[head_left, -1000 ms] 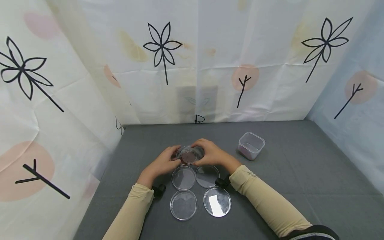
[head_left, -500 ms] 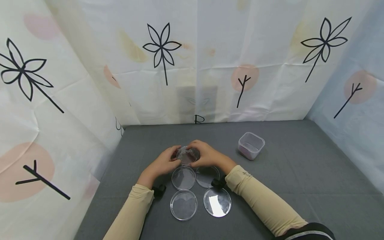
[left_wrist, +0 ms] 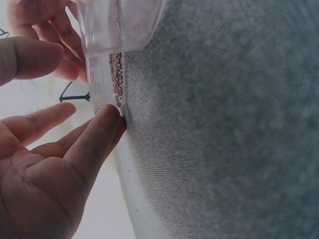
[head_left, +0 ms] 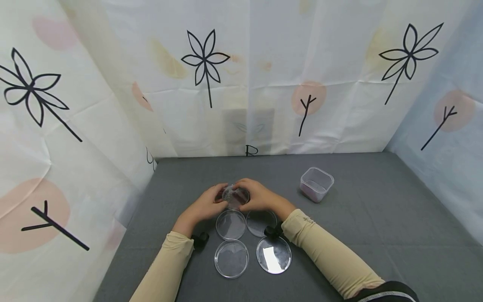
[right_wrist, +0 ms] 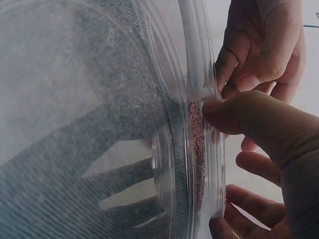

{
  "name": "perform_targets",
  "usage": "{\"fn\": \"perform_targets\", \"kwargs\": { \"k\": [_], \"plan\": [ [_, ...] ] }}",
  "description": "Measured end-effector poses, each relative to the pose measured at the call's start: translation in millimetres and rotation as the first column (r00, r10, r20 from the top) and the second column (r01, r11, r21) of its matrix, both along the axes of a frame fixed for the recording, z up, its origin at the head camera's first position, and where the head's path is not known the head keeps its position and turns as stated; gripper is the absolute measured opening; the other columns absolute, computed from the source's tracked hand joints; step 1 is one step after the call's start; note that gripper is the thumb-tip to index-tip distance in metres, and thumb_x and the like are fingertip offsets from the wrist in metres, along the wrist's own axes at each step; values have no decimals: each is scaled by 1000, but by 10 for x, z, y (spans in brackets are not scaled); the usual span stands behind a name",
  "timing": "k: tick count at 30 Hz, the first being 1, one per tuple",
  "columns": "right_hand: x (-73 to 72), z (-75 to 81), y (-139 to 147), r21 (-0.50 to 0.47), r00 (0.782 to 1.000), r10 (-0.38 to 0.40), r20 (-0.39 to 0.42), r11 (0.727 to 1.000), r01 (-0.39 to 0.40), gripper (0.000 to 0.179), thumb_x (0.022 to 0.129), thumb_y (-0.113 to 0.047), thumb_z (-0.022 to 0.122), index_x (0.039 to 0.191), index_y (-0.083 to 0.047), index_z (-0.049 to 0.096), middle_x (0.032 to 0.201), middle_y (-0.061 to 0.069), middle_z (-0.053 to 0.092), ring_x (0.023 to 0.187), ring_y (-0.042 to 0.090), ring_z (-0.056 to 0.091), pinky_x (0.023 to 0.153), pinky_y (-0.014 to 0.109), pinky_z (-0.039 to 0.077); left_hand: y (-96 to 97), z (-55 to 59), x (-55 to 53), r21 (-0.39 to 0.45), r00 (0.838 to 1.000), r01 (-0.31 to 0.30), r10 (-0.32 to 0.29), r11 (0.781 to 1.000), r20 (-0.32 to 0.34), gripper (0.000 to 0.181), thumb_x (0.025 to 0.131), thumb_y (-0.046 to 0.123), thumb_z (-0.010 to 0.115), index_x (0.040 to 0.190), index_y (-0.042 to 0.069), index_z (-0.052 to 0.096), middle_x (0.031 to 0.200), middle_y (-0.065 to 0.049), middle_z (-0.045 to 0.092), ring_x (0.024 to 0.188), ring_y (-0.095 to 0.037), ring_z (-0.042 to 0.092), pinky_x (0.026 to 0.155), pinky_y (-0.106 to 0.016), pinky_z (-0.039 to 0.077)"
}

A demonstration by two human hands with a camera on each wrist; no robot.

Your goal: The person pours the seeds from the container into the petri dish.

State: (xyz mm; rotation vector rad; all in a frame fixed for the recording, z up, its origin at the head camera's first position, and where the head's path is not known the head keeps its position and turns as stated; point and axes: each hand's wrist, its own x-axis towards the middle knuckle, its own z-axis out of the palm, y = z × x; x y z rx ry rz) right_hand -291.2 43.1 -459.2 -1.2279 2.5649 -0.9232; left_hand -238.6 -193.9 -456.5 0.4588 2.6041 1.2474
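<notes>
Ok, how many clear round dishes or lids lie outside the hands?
4 on the grey table: near left piece, near right piece, far left piece and far right piece; stacked ones could be hidden.

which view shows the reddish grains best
The right wrist view: the reddish grains form a long side-on strip there. The left wrist view shows a shorter strip; the head view, only a faint brownish patch.
</notes>
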Motion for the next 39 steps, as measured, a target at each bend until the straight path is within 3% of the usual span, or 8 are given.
{"fn": "perform_targets", "kwargs": {
  "k": [13, 21, 26, 34, 39],
  "plan": [
    [61, 53, 162, -3, 999, -31, -6, 1000, 31, 70, 88, -23, 88, 148, -2, 58, 154, 19, 53, 145, 39, 50, 118, 57, 44, -9, 50, 27, 12, 998, 65, -65, 998, -5, 65, 106, 13, 60, 164, -2, 33, 155, -29, 41, 140, -47, 54, 112, -57, 50],
    [244, 216, 470, -18, 990, -130, -60, 991, 129, 73, 89, -22, 87, 151, -4, 54, 156, 17, 52, 148, 39, 47, 120, 60, 41, -18, 184, 71, -79, 998, 22, -27, 997, -63, 66, 105, 22, 66, 162, 1, 40, 159, -29, 42, 141, -49, 49, 108, -64, 48],
    [373, 325, 705, -44, 981, -151, -118, 988, 147, 70, 89, -20, 86, 150, -5, 55, 155, 18, 53, 146, 40, 48, 118, 61, 41, -21, 215, 85, -93, 995, 31, -39, 995, -91, 67, 105, 24, 67, 161, -1, 39, 158, -30, 42, 140, -49, 49, 106, -63, 50],
    [512, 420, 1145, -93, 959, -239, -151, 969, 227, 68, 90, -19, 86, 149, -5, 56, 154, 18, 53, 143, 39, 50, 115, 62, 43, -20, 230, 114, -111, 994, 23, -35, 994, -106, 68, 104, 28, 69, 160, 0, 42, 158, -27, 43, 141, -47, 49, 105, -61, 52],
    [529, 447, 1419, -112, 929, -324, -180, 945, 308, 66, 90, -18, 86, 148, -4, 57, 153, 18, 54, 143, 42, 49, 114, 65, 42, 32, 245, 124, -102, 992, 41, -52, 994, -111, 68, 103, 30, 70, 159, 2, 44, 157, -27, 43, 140, -45, 51, 102, -59, 54]
  ]
}}
